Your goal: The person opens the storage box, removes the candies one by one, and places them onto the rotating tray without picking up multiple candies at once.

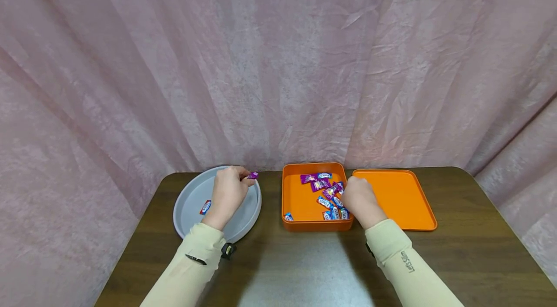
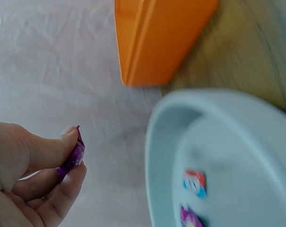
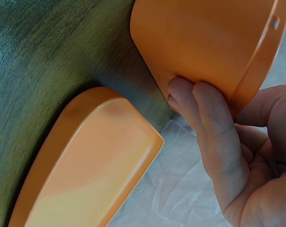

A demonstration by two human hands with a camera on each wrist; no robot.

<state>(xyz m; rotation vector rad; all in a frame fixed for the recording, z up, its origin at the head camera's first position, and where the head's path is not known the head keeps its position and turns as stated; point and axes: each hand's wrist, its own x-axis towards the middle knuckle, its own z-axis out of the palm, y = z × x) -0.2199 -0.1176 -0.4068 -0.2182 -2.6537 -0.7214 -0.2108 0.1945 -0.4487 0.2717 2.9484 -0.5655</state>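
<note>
My left hand [image 1: 228, 193] is over the round grey tray [image 1: 183, 217], pinching a purple-wrapped candy [image 2: 73, 158] between thumb and fingers. In the tray lie a red-and-blue wrapped candy [image 2: 194, 183] and another purple one [image 2: 190, 218]. At the right side of the orange box [image 1: 291, 171], my right hand [image 1: 360, 199] grips the wall, with fingers [image 3: 214, 109] pressed along the outside. Several purple candies [image 1: 320, 184] and blue-and-white wrapped candies [image 1: 324, 201] are in the box, mostly toward its right side. One blue-wrapped candy [image 1: 288, 217] sits alone in the front left corner.
A shallow orange lid [image 1: 398, 198] lies to the right of the box on the dark wooden table [image 1: 304, 268]. Behind the table's back edge hangs a pink curtain [image 1: 278, 65].
</note>
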